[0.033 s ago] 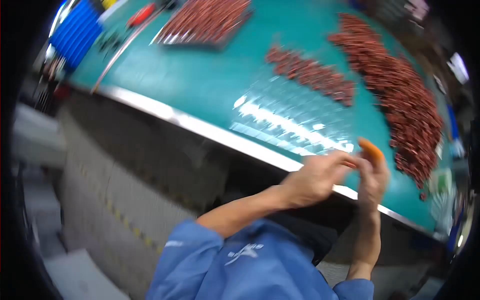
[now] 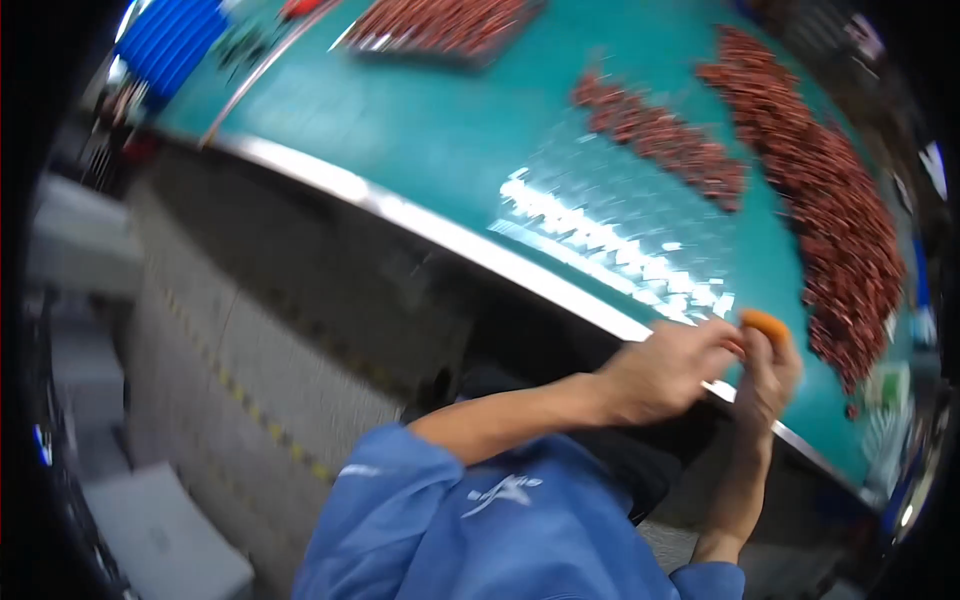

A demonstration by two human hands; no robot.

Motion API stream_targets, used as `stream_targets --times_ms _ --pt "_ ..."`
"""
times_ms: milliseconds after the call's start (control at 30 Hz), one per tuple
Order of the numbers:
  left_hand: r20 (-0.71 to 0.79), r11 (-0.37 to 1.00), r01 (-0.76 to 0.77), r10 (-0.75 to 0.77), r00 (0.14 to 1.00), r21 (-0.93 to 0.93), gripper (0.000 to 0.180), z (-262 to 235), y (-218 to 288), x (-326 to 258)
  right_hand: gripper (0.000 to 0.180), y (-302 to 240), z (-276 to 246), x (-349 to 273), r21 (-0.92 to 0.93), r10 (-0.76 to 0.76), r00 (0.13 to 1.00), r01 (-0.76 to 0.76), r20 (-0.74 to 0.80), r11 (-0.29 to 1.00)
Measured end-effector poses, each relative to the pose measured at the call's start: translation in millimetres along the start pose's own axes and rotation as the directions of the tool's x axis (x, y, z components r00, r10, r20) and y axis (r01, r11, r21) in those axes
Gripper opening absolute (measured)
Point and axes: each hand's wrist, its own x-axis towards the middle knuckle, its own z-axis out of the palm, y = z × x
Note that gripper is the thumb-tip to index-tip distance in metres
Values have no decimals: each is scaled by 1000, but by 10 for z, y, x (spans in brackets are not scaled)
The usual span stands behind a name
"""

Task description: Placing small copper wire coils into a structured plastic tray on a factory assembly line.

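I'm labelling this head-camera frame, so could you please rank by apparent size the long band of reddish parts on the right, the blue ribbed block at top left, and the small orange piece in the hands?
1. Long band of reddish parts, largest.
2. Blue ribbed block; farther away and cut off by the rim, so its true size is unsure.
3. Orange piece, smallest, pinched between left hand and right hand.

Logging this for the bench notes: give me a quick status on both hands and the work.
Left hand and right hand together at the table edge. Small orange piece at the fingertips. Reddish-brown parts heaped beyond; nothing between.
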Motion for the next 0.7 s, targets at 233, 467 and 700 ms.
stream_targets --times_ms 233,467,700 --pt "-277 934 -135 40 960 -332 19 570 -379 -324 27 327 -350 -404 132 209 976 -215 52 968" --pt "27 818 216 -239 971 -533 21 374 -399 -303 22 198 -298 -483 -95 115 991 -108 72 990" --pt "-357 954 -2 -110 927 -298 15 222 -529 -257 13 -17 135 -329 -762 -502 745 605 439 232"
